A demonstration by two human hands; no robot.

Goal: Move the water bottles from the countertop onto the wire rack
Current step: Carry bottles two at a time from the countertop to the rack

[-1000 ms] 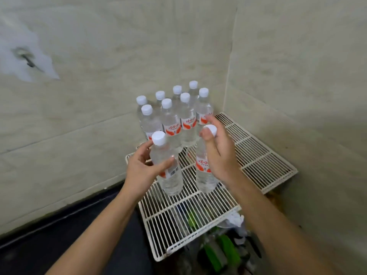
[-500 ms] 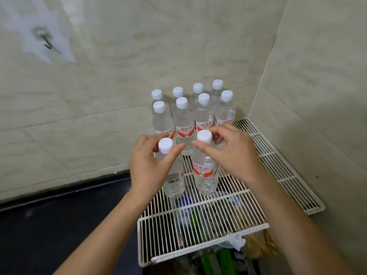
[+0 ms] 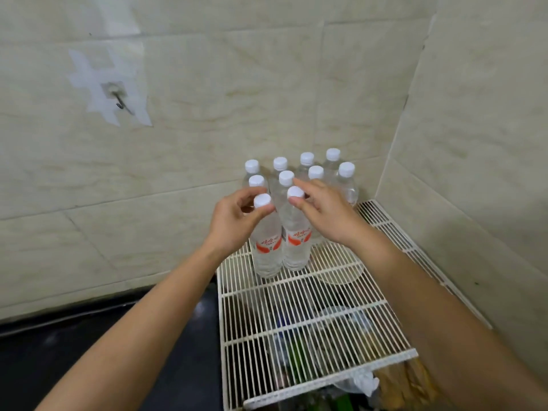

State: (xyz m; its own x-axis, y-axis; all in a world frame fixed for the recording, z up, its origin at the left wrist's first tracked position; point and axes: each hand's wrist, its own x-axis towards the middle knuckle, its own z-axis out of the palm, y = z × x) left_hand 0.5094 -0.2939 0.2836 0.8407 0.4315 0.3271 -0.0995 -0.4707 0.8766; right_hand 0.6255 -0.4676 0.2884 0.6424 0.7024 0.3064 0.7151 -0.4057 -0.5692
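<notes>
On the wire rack (image 3: 311, 295), two clear bottles (image 3: 267, 253) are pinched at the cap by left hand (image 3: 234, 223) and right hand (image 3: 329, 212). Nearer wires are bare.

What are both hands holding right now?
Left hand: pinches the cap of the front-left bottle.
Right hand: pinches the cap of the front-right bottle.

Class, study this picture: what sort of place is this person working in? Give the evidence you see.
Probably a kitchen or utility corner of a home: beige tiled walls meet in a corner, a dark countertop runs below them, and a white wire rack holds water bottles.
</notes>
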